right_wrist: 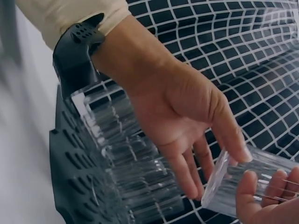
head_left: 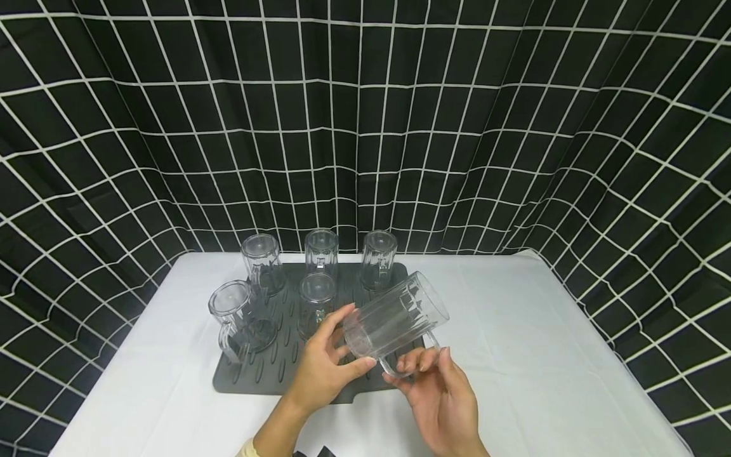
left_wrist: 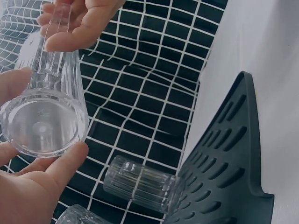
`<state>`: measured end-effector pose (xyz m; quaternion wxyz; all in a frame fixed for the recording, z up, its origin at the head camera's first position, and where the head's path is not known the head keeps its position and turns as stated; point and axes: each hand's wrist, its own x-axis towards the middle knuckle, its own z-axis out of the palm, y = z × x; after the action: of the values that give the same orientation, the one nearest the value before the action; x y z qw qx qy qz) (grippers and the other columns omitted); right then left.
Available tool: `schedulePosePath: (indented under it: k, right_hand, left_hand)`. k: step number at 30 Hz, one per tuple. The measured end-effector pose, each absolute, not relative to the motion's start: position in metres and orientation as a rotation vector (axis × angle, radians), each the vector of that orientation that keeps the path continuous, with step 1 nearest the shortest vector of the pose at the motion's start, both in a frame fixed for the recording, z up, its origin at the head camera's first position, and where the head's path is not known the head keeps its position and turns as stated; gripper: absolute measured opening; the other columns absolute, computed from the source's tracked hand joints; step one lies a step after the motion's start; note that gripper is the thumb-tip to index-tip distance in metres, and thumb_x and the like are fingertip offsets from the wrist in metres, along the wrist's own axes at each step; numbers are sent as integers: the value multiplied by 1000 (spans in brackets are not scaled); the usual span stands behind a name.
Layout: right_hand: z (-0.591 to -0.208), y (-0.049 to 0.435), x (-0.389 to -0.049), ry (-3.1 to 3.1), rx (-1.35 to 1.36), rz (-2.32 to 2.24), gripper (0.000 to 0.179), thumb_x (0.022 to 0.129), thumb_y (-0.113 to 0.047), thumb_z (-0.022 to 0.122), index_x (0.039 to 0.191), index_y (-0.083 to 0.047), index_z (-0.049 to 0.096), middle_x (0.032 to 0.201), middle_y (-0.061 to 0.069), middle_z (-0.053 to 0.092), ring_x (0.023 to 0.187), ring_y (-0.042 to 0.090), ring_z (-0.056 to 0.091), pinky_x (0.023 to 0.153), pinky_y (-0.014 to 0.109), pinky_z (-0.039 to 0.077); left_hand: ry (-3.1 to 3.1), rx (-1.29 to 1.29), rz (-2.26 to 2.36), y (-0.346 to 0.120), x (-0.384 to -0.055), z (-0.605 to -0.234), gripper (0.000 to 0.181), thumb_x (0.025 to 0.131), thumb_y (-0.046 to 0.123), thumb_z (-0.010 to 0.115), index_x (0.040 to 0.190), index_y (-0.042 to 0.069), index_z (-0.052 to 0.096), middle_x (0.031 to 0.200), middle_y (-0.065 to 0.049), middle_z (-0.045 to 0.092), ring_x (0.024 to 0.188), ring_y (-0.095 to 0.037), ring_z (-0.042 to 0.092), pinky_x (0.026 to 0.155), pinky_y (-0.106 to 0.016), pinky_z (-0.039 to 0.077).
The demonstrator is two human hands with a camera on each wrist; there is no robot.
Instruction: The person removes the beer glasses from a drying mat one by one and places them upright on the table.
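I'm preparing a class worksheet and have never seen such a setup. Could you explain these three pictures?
There is no robot: a person works with two bare hands. The wide picture is taken from the person's head, looking down; the other two are taken from the left and right wrists. The left hand holds a clear mug near its base, and the right hand holds its handle, so the mug is tilted. Five similar mugs stand on a grey draining mat, which lies on a white cloth. Behind hangs a black cloth with white grid lines.
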<state>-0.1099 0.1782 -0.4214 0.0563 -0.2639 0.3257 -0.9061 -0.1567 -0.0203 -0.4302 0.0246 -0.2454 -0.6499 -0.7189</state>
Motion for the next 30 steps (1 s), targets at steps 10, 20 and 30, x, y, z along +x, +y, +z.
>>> schedulePosePath:
  k: [10,20,30]
  right_hand:
    - [-417,179,-110,1759,-943,-2822,40,104,3,11,85,14,44,91,13,55,93,26,58,89,35,52]
    - [-412,198,-130,1993,-907,-2909,34,103,7,26,78,24,43,85,17,61,86,25,61,85,32,53]
    - [-410,226,-157,2195,-535,-2935,37,103,0,41,76,25,50,77,19,62,77,23,63,78,29,57]
  left_hand:
    - [-2041,-763,-2087,-19,-156,-431,74,81,-2,74,144,4,36,138,-15,37,120,-35,48,98,-36,48]
    - [-1960,-777,-1899,-29,-150,-427,69,80,-9,72,141,4,41,129,-15,44,110,-36,55,92,-38,52]
    - [-1924,-779,-1717,-63,-143,-410,73,76,-17,71,140,-1,41,129,-19,44,109,-36,56,92,-38,52]
